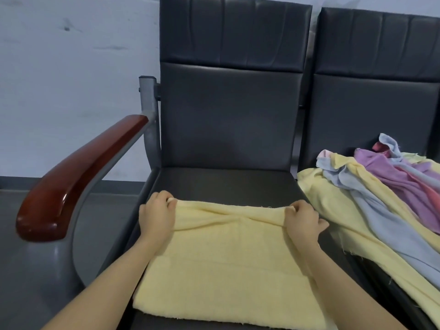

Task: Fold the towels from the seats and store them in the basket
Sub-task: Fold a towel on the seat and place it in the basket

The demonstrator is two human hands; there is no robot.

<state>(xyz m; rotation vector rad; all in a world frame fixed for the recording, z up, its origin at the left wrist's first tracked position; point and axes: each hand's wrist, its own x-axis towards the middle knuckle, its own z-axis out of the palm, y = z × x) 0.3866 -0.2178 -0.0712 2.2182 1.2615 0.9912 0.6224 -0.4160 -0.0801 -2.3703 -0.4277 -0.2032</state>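
A pale yellow towel (223,265) lies spread on the dark seat (226,184) in front of me. My left hand (157,214) grips its far left corner, and my right hand (303,221) grips its far right corner. The far edge between my hands is bunched and lifted a little off the layer below. On the seat to the right lies a loose heap of towels (381,198) in yellow, light blue, purple and pink. No basket is in view.
A glossy red-brown armrest (78,172) on a grey metal frame runs along the seat's left side. Dark padded backrests (233,91) stand behind both seats. A pale wall (71,67) and grey floor (28,282) are on the left.
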